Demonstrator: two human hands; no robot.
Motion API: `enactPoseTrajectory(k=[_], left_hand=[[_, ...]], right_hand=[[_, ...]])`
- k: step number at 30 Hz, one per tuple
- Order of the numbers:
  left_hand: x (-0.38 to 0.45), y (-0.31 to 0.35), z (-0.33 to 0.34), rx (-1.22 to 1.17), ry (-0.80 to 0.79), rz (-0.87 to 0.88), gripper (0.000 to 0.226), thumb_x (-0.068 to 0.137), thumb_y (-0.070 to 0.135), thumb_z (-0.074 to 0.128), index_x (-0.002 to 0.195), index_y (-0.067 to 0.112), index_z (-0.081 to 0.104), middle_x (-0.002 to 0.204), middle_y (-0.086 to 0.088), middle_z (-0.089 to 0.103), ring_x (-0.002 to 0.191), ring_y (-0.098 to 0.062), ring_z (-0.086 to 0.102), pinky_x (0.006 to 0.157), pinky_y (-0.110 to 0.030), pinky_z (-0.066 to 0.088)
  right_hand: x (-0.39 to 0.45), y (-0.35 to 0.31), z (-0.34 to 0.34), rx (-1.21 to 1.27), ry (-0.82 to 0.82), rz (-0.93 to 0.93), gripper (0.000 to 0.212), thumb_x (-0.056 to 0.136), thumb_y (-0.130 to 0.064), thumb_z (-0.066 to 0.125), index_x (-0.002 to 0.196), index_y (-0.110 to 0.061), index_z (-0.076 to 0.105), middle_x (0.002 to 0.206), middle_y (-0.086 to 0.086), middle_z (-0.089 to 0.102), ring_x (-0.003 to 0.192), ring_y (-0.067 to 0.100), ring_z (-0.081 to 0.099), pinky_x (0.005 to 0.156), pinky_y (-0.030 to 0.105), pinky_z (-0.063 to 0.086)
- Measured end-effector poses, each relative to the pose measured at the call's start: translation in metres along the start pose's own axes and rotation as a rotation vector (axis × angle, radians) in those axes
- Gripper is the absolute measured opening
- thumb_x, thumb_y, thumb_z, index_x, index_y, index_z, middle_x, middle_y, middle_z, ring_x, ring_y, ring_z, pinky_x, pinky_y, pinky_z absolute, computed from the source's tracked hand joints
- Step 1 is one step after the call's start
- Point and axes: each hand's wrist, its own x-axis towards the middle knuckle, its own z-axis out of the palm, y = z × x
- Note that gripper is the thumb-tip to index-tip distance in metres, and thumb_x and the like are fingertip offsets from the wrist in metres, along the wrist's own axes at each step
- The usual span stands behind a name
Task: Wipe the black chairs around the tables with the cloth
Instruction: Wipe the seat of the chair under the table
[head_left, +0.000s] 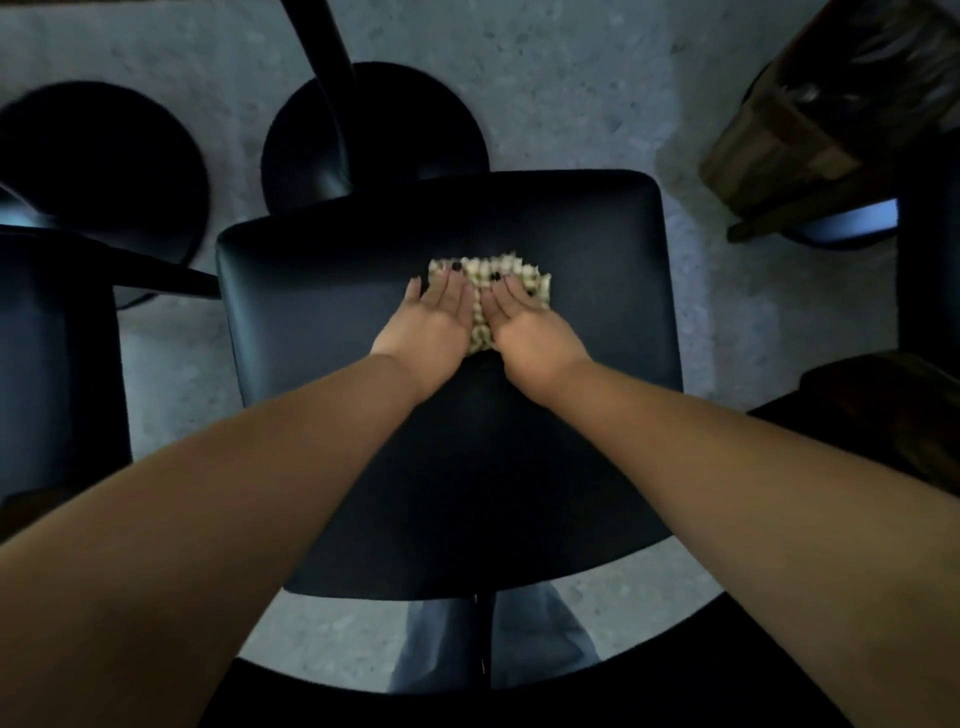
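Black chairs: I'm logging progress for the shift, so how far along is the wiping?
Done: nothing shows as finished. In hand: both hands, left and right, press the cloth flat on the middle chair seat. Left: the seat's other areas, probably the neighbouring chair.

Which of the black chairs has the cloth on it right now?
The centre black chair seat, directly below the camera: both hands press the pale knobbly cloth there. The black chair at left is bare.

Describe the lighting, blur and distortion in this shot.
Head view: dim, bluish light, so the black padded chair seat shows little detail; wide-angle bending swells the forearms at the bottom edge; the wooden furniture at top right is smeared; both hands on the cream knobbly cloth are slightly soft.
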Motion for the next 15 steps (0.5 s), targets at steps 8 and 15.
enactPoseTrajectory(k=[8, 15], left_hand=[[-0.067, 0.054, 0.041, -0.072, -0.093, 0.087, 0.057, 0.103, 0.012, 0.024, 0.152, -0.003, -0.001, 0.161, -0.021, 0.005, 0.15, -0.032, 0.004, 0.122, -0.041, 0.008], [-0.107, 0.07, 0.055, -0.145, -0.212, 0.214, 0.056, 0.104, 0.01, 0.024, 0.152, -0.001, -0.001, 0.162, -0.019, 0.001, 0.15, -0.03, 0.0, 0.121, -0.037, 0.008]], right_hand=[[-0.071, -0.032, 0.05, 0.115, -0.154, 0.028, 0.065, 0.096, -0.003, 0.037, 0.151, -0.003, 0.004, 0.16, 0.012, 0.002, 0.148, 0.024, 0.0, 0.119, 0.035, 0.014], [-0.109, -0.056, 0.073, 0.14, -0.308, 0.051, 0.071, 0.092, -0.007, 0.047, 0.151, -0.005, 0.007, 0.16, 0.011, 0.007, 0.147, 0.024, 0.004, 0.117, 0.037, 0.021]])
